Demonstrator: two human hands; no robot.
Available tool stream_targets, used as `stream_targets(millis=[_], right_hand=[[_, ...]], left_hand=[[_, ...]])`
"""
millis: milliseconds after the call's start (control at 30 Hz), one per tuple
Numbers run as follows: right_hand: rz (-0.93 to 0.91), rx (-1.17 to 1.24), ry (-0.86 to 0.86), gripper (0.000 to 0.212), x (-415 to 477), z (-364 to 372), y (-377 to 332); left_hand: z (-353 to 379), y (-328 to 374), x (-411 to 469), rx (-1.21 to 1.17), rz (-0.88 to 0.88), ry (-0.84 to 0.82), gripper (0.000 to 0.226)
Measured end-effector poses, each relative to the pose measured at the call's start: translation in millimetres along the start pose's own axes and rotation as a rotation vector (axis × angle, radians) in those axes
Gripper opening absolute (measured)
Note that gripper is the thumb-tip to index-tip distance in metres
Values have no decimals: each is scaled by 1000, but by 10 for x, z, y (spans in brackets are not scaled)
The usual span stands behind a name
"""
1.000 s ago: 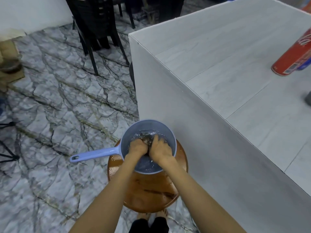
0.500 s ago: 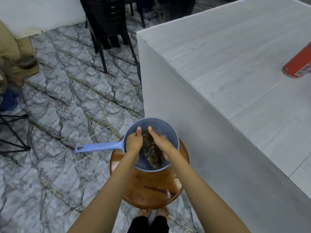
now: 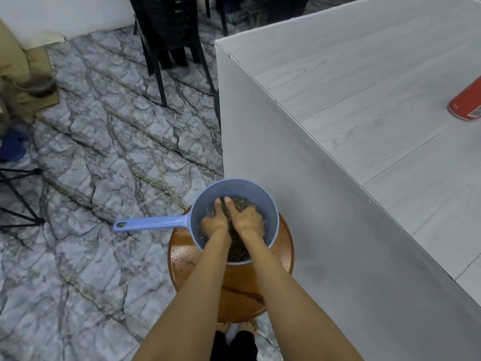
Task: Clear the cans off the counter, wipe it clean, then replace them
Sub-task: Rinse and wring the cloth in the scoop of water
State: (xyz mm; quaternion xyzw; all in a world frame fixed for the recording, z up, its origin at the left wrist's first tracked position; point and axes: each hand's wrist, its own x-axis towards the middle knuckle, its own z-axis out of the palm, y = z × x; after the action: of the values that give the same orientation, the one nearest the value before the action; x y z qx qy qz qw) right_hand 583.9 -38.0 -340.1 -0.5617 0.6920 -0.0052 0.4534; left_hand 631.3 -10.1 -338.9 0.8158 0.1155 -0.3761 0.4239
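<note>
Both of my hands are down inside a blue plastic dipper [image 3: 270,212] that holds water. My left hand [image 3: 214,223] and my right hand [image 3: 247,220] press together and grip a dark wet cloth [image 3: 237,247] between them, thumbs pointing away from me. The dipper stands on a round brown stool [image 3: 242,290]. To the right is the white-grey counter [image 3: 364,87]. A red can [image 3: 466,105] stands on it at the right edge of the view, partly cut off.
The dipper's long handle [image 3: 151,224] sticks out to the left over the marble-pattern floor. Black chairs [image 3: 169,35] stand at the back beside the counter's far corner. A black tripod leg [image 3: 18,199] and a small bowl on cardboard [image 3: 39,86] are at the left.
Half a second ago my hands held the cloth raised above the water. They have since sunk back into the dipper with the cloth squeezed between them. The view has shifted slightly.
</note>
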Motion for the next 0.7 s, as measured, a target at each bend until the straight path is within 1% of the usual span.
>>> stream_targets(millis=[33, 100, 167, 233, 333, 400, 467, 533, 600, 633, 700], right_hand=[[-20, -24, -8, 76, 7, -5, 1], [-58, -52, 10, 59, 58, -18, 27], [-47, -39, 61, 43, 81, -45, 49], [18, 70, 73, 43, 89, -70, 56], [42, 229, -9, 53, 116, -104, 44], [9, 182, -59, 56, 102, -108, 44], [-27, 77, -60, 55, 82, -103, 71], [-63, 14, -37, 43, 80, -104, 89], [-63, -44, -35, 38, 80, -105, 82], [-51, -61, -28, 38, 77, -104, 76], [-33, -76, -8, 36, 69, -96, 61]], left_hand=[[-3, 10, 35, -46, -30, -30, 59], [-8, 2, 69, -92, -24, -98, 60], [0, -19, 68, -3, 57, -146, 51], [3, -57, 83, 49, 100, -112, 42], [-16, -35, 67, 112, 135, -44, 42], [-23, -12, 65, 141, 139, -44, 51], [-38, -1, 67, 157, 90, -49, 56], [-44, -5, 72, 57, 26, -126, 50], [-46, -21, 46, -9, 11, -226, 47], [-46, -40, 33, 5, 31, -246, 45], [-48, -75, 24, 75, 87, -197, 38]])
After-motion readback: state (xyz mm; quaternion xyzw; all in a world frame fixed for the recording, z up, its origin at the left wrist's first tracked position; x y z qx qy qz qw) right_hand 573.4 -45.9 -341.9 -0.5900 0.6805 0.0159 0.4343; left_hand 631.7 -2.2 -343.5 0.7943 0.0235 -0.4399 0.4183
